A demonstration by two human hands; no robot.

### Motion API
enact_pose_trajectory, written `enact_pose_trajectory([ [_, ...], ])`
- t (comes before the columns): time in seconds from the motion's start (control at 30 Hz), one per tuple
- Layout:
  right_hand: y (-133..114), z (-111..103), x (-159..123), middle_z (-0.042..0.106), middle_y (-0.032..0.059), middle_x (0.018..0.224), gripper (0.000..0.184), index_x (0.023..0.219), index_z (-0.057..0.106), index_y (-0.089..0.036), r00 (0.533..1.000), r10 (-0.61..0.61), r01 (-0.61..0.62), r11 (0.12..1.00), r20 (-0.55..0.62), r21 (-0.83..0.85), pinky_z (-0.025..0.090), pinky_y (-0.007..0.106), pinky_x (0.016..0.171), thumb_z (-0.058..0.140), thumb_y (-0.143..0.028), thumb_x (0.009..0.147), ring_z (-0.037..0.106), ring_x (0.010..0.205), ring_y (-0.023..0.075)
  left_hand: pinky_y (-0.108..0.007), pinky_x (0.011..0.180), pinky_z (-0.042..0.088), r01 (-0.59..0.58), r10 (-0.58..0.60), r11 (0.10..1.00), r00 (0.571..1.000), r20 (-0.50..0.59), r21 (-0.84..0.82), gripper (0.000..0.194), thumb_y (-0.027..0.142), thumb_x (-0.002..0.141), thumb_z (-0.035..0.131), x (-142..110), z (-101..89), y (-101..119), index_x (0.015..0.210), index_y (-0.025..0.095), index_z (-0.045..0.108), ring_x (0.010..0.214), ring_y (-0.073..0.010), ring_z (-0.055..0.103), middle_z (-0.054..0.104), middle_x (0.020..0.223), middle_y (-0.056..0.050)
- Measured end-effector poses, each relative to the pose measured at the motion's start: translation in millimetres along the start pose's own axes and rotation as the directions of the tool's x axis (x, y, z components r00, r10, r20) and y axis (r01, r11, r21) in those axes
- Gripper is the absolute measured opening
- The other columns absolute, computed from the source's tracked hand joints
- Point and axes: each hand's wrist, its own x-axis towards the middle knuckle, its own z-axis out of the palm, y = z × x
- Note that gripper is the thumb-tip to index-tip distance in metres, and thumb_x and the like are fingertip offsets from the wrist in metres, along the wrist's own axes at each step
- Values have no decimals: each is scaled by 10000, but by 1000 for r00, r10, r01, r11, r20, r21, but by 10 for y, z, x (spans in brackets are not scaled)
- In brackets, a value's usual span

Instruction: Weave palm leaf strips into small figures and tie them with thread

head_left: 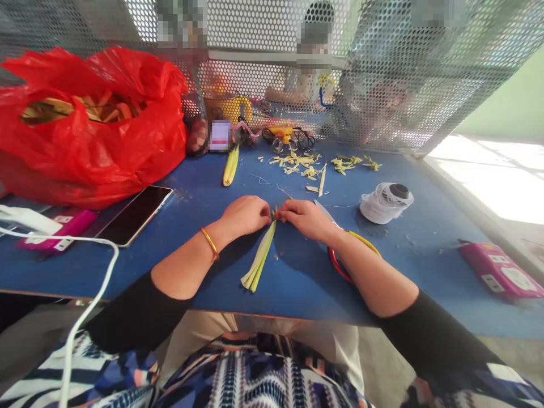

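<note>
A pale green bundle of what look like corn husk strips (260,258) lies on the blue table, its narrow end up between my fingertips and its wider end fanned toward me. My left hand (249,215), with a gold bangle at the wrist, is closed in a pinch at the left of that narrow end. From the other side my right hand (306,220) pinches at the same spot. Any thread between the fingers is too fine to make out. Scissors (323,211) with red and yellow handles lie partly under my right forearm. A fine white strand runs from a thread spool (385,203) toward my right hand.
Another husk bundle (231,167) and husk scraps (297,163) lie farther back. A red plastic bag (140,141) of husks fills the left, near a phone (138,214) and white cable (91,306). A pink pack (501,269) sits right. Perforated metal panels (272,34) stand behind.
</note>
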Motion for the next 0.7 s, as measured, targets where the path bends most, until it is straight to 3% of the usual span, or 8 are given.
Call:
enact_pose_trajectory([
  [0.17, -44, -10, -18, 705, 26, 822, 221, 640, 535, -198, 998, 1, -1, 1000, 56, -16, 426, 273, 772, 479, -158, 850, 617, 822, 160, -259, 552, 302, -4, 4, 1000, 999, 40, -15, 134, 283, 777, 652, 49, -97, -134, 715, 213, 748, 564, -124, 508, 625, 571, 11],
  [0.27, -25, -10, -6, 682, 14, 771, 223, 624, 529, -198, 999, -11, 11, 1000, 50, -1, 413, 257, 737, 496, -168, 842, 588, 764, 143, -246, 541, 322, 28, -15, 976, 998, 61, -218, 121, 250, 747, 661, 93, -84, -148, 655, 186, 706, 527, -111, 489, 578, 524, 29],
  [0.43, 29, -17, 20, 630, -6, 693, 224, 611, 550, -201, 999, -3, 2, 1000, 52, 17, 383, 257, 658, 509, -190, 831, 538, 677, 140, -226, 450, 309, 199, -146, 741, 980, 135, -641, 140, 172, 731, 593, 125, 28, -52, 591, 178, 597, 426, -88, 423, 528, 476, 34],
  [0.57, 42, -25, 17, 629, -7, 699, 221, 627, 568, -206, 998, -18, 18, 1000, 65, 9, 373, 260, 655, 500, -190, 837, 533, 674, 139, -204, 422, 298, 237, -167, 583, 971, 170, -777, 176, 159, 729, 568, 113, 84, 14, 554, 176, 557, 417, -78, 423, 511, 458, 24],
  [0.7, 22, -42, 0, 549, -36, 604, 198, 644, 578, -204, 994, 6, -3, 1000, 105, -31, 317, 258, 581, 499, -207, 826, 456, 573, 119, -192, 419, 331, 267, -194, 460, 961, 197, -847, 133, 129, 728, 552, 111, 96, 32, 601, 160, 574, 470, -79, 530, 623, 599, -4],
])
